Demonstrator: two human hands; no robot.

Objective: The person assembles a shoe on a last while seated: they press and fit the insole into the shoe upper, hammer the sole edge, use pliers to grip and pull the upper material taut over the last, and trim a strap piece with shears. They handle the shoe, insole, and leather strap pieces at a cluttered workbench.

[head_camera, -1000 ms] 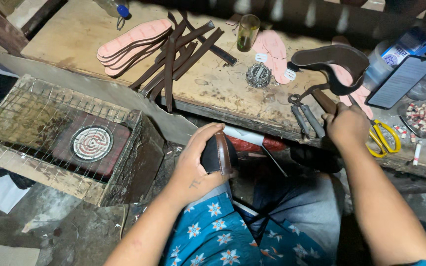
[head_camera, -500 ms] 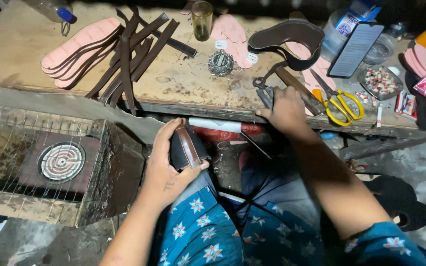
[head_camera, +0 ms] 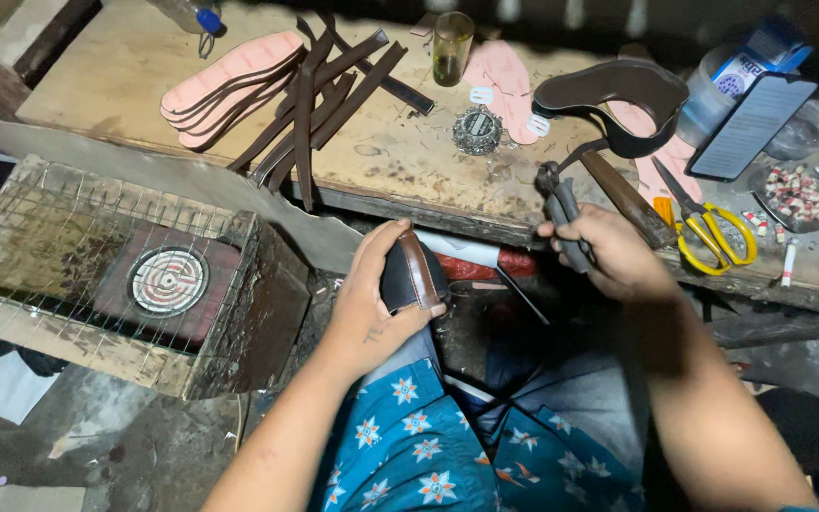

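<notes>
Heater (head_camera: 165, 281) with a round coil sits under a wire cage at nine o'clock, below the worktop (head_camera: 391, 161). Pink insoles (head_camera: 229, 81) and dark leather straps (head_camera: 319, 95) lie at eleven o'clock on the wood. The left hand (head_camera: 372, 308) is at centre, over the lap, its grip clamped on a dark shoe piece (head_camera: 409, 275) with a brown strap across it. The right hand (head_camera: 609, 254) is at two o'clock from it, at the worktop's edge, fingers closed around the handles of dark pincers (head_camera: 561, 213); whether the tool's nose is biting anything is hard to tell. Yellow scissors (head_camera: 713, 232) lie just beyond, at three o'clock. To work the piece well, it seems wise to keep the left thumb firm on the strap so it stays flat, and bring the pincers in squarely rather than at a slant.
</notes>
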